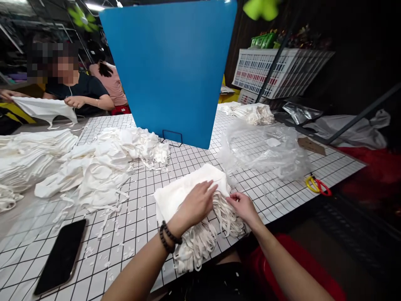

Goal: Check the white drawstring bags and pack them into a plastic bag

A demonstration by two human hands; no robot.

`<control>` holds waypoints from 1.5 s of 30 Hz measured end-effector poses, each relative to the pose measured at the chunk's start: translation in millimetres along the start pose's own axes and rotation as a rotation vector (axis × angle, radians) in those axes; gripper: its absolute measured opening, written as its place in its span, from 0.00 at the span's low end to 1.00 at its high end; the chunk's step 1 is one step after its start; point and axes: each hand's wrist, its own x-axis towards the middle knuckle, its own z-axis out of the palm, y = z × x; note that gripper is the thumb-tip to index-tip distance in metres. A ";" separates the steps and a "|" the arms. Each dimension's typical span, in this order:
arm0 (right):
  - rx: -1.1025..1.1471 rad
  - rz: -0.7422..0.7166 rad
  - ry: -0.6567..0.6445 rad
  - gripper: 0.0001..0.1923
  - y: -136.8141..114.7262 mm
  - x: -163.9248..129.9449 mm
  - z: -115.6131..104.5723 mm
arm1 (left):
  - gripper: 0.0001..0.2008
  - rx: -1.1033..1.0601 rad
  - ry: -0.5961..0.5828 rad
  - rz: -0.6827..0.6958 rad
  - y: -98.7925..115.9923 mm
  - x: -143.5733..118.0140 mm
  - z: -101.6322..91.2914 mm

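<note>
Two hands (196, 205) (242, 207) on stacked white bags (188, 190), straps (200, 240) toward the person.

Here's the stack of white cloth bags (188, 190), lying flat at the near edge of the gridded desk (282, 196), one corner pointing away toward the blue divider. Their pale woven handles (203, 240) spill toward the edge in a loose, tangled bunch, some loops hanging over it. The fabric looks smooth, uncreased, neatly layered.
</note>
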 end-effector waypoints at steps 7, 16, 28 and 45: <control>0.105 -0.076 0.041 0.12 7.9 -3.4 -8.2 | 0.23 0.118 -0.208 0.049 17.1 36.4 53.5; 0.816 0.052 -0.311 0.18 2.4 -26.4 -37.5 | 0.21 0.247 -0.198 0.048 21.0 30.4 65.1; 0.898 0.056 -0.271 0.17 28.9 -134.0 -154.0 | 0.24 0.338 -0.175 0.090 16.1 29.0 80.2; 0.557 -0.253 -0.316 0.13 -49.7 -76.3 -125.8 | 0.23 -0.072 -0.097 -0.024 34.1 32.7 55.2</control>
